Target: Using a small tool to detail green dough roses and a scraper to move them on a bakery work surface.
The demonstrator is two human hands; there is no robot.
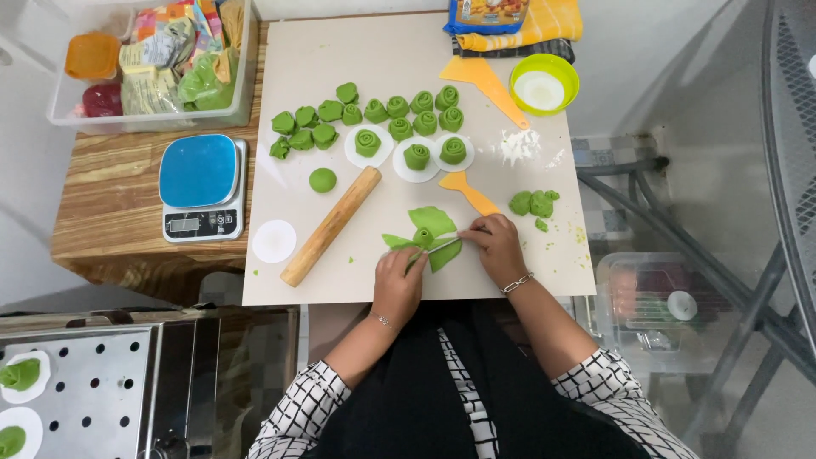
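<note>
Two bare hands work at the near edge of a pale pastry mat (340, 76) laid over a wooden table (110, 204). The left hand (398, 285) rests knuckles-up on a flattened piece of green dough (432, 223), its fingers curled close together and pressing on the dough's near side. The right hand (497, 246), with a chain bracelet at the wrist, pinches a thin metal blade (444, 246) between narrowed fingers, and the blade lies across the dough toward the left hand. The dough sits in several leaf-like flaps around a small rolled centre, just in front of the person's body. A wooden rolling pin (331, 225) lies diagonally to the left of it, with a small green dough ball (322, 179) near its far end. An orange scraper (468, 192) lies just beyond the right hand, and a few green dough lumps (533, 203) sit to its right. Farther back, rows of finished green dough roses (399, 106) stand on the mat, three of them on white paper rounds. A blue kitchen scale (201, 185) stands on the table at the left, and a green bowl (544, 82) holding white flour sits at the far right.
</note>
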